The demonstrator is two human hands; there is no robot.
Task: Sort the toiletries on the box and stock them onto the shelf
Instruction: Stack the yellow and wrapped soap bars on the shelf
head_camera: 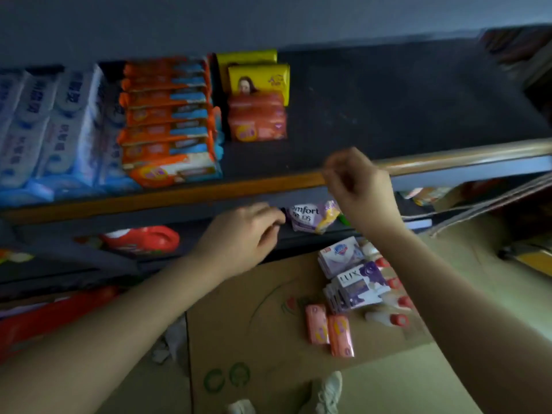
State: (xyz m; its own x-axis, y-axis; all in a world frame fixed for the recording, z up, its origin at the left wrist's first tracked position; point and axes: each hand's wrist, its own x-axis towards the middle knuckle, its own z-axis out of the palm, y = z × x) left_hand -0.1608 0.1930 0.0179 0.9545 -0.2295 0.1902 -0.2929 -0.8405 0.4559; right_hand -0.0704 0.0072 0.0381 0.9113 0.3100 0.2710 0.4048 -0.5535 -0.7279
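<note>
Nearest the camera, 2 bare forearms are reaching forward over a flattened cardboard box (254,339) that is lying on the floor below a dark shelf (388,94). The left hand (242,231) is hovering at the edge of the lower shelf level, its fingers loosely curled and holding nothing, its grip relaxed, just beside a purple Comfort pouch (307,218) that is sitting on that level. The right hand (357,182) is hanging in front of the shelf's orange front rail (179,189); it is blurred, its fingers are curled together, and I cannot tell whether its grip is pinching anything. On the box, at its right side, the toiletries are lying in a cluster: a white soap box (340,255), purple LUX soap boxes (358,286) touching it, 2 pink soap bars (328,328) side by side, and small white bottles with red caps (391,319) along the right edge. On the upper shelf, orange soap packs (167,118) are standing stacked beside blue-white packs (53,127), with yellow packs (257,76) behind smaller orange bars (257,118).
</note>
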